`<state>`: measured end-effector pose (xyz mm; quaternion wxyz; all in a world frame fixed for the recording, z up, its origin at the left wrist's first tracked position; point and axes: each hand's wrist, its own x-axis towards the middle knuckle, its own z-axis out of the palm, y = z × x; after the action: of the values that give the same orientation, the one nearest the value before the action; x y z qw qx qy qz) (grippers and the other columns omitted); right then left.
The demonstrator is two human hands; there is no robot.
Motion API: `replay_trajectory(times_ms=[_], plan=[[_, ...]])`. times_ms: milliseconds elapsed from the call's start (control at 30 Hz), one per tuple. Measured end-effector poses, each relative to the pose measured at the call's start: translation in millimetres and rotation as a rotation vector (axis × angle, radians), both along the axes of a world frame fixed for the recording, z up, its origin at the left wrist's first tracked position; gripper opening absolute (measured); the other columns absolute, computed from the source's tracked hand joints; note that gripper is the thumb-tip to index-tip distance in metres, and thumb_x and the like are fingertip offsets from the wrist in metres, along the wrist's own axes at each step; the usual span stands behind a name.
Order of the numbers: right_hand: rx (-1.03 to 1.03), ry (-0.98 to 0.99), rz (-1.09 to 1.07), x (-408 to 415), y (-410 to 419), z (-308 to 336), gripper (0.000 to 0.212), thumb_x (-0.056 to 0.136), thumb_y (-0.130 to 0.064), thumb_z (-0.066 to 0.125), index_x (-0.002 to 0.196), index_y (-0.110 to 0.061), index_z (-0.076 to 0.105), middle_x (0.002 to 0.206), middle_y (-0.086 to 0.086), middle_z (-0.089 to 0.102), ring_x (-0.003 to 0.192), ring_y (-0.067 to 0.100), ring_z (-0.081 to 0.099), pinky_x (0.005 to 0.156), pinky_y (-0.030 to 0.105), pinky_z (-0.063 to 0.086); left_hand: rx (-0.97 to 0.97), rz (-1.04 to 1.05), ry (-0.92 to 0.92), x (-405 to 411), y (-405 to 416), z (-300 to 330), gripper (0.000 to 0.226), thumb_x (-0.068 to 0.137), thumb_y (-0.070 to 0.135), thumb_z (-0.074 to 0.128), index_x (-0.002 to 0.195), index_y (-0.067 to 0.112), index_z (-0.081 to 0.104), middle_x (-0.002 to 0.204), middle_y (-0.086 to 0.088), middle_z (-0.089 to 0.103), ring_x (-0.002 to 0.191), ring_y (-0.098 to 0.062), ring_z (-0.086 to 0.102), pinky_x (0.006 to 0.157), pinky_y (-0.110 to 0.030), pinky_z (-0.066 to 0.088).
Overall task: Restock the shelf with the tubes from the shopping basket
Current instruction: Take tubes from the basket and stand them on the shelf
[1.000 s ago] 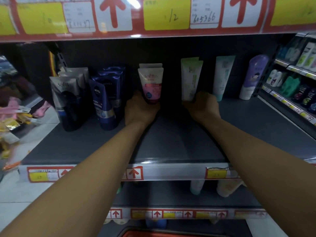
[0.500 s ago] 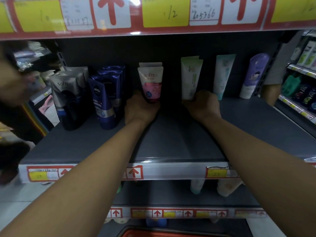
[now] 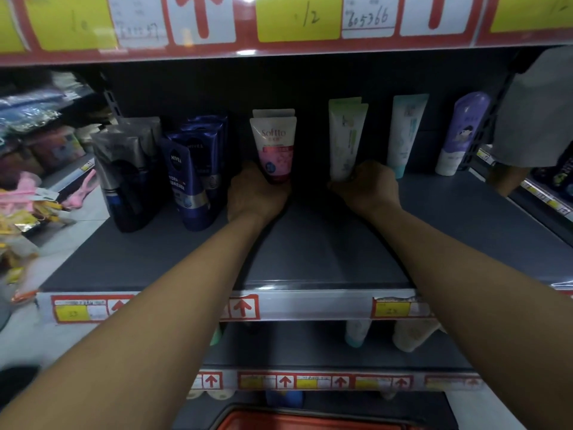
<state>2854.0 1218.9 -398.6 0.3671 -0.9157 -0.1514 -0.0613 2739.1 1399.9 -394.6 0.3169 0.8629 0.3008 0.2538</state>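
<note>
Deep in a dim shop aisle, at a dark grey metal shelf (image 3: 310,259) with a clear plastic price rail along its front lip and a red-and-yellow label strip (image 3: 279,23) overhead. Plenty of bare board toward the front edge, so room to build rows forward; stock pushed to the rear only. At far left, a cluster of grey-and-black tubes (image 3: 127,178), just beside them dark blue tubes with white lettering (image 3: 189,181); on the right a pale teal tube (image 3: 406,131) and a lilac-and-white bottle (image 3: 462,135), well apart from both hands. Below, a lower shelf with a few pale tubes, and at the bottom edge the rim of a red plastic shopping basket (image 3: 310,422), contents hidden. Both arms stretched straight ahead, wrists resting low near the board. Standing upright on its cap, long axis vertical, the white-and-pink tube (image 3: 273,144) directly ahead of the left hand (image 3: 257,197), whose fingers curl round its base; a second like tube just behind it. Likewise upright, the white-and-green tube (image 3: 347,138), pinched at its foot by the right hand (image 3: 369,189), another of the same behind. Each hand equally near its own tube. Probably the setting-down step: both tubes seemingly seated, needing only a steady vertical release so neither topples forward.
</note>
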Motion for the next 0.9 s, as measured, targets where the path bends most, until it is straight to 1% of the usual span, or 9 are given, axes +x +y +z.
replay_trajectory(times_ms=[67,133,233,333,500,667,767,833,900], plan=[[-0.027,0.001,-0.004,-1,-1,0,0.065,0.071,-0.059,0.079,0.113,-0.011,0.067,0.102,0.002,0.066,0.097,0.025,0.066,0.054,0.022,0.035,0.022,-0.002,0.011,-1,-1,1,0.061,0.072,0.064,0.064,0.118,0.024,0.064,0.115,-0.004,0.073,0.105,-0.028,0.071,0.087,-0.039,0.06],[-0.049,0.001,-0.003,-3,-1,1,0.065,0.069,-0.06,0.078,0.112,-0.012,0.066,0.106,0.004,0.068,0.097,0.026,0.066,0.058,0.023,0.038,0.052,-0.005,0.027,-3,-3,3,0.058,0.077,0.058,0.066,0.12,0.019,0.061,0.118,-0.009,0.072,0.109,-0.032,0.07,0.09,-0.042,0.06],[-0.023,0.012,-0.014,-10,-5,3,0.056,0.073,-0.055,0.077,0.107,-0.011,0.065,0.104,0.004,0.067,0.093,0.025,0.065,0.067,0.027,0.041,0.116,-0.022,0.062,-11,-9,6,0.055,0.086,0.046,0.068,0.125,0.008,0.058,0.124,-0.018,0.067,0.116,-0.039,0.064,0.097,-0.045,0.055],[-0.07,-0.059,0.038,-27,-12,4,0.044,0.079,-0.049,0.072,0.097,-0.01,0.065,0.098,0.009,0.065,0.09,0.028,0.066,0.063,0.023,0.041,0.197,-0.05,0.09,-25,-18,7,0.049,0.092,0.034,0.067,0.127,0.001,0.057,0.127,-0.023,0.065,0.118,-0.042,0.062,0.1,-0.045,0.051],[-0.143,-0.201,0.141,-68,-33,9,0.038,0.087,-0.041,0.067,0.108,-0.009,0.063,0.107,0.015,0.065,0.1,0.036,0.061,0.079,0.036,0.052,0.213,-0.112,0.074,-57,-35,11,0.055,0.084,0.037,0.074,0.129,0.01,0.059,0.127,-0.016,0.066,0.116,-0.037,0.063,0.097,-0.043,0.055],[-0.219,-0.16,0.153,-103,-55,21,0.029,0.086,-0.04,0.063,0.1,-0.014,0.064,0.107,0.013,0.061,0.098,0.031,0.06,0.071,0.03,0.045,0.261,-0.158,0.105,-95,-56,26,0.052,0.086,0.038,0.071,0.133,0.018,0.059,0.129,-0.01,0.066,0.118,-0.033,0.063,0.095,-0.045,0.057],[-0.223,-0.183,0.149,-130,-69,31,0.03,0.083,-0.041,0.057,0.096,-0.015,0.063,0.101,0.011,0.063,0.094,0.033,0.062,0.071,0.037,0.053,0.293,-0.168,0.106,-121,-69,38,0.047,0.086,0.038,0.071,0.128,0.019,0.06,0.126,-0.008,0.065,0.114,-0.031,0.063,0.091,-0.046,0.057],[-0.218,-0.206,0.163,-147,-79,37,0.031,0.082,-0.04,0.056,0.099,-0.015,0.063,0.101,0.011,0.062,0.096,0.033,0.06,0.074,0.042,0.056,0.327,-0.175,0.105,-137,-78,46,0.043,0.087,0.036,0.07,0.125,0.017,0.061,0.124,-0.008,0.065,0.112,-0.031,0.063,0.087,-0.043,0.057],[-0.21,-0.223,0.171,-165,-88,42,0.031,0.085,-0.036,0.06,0.106,-0.014,0.065,0.106,0.013,0.061,0.101,0.034,0.058,0.078,0.043,0.055,0.346,-0.174,0.097,-154,-89,52,0.043,0.088,0.034,0.07,0.126,0.017,0.061,0.124,-0.008,0.065,0.112,-0.03,0.063,0.084,-0.04,0.056]])
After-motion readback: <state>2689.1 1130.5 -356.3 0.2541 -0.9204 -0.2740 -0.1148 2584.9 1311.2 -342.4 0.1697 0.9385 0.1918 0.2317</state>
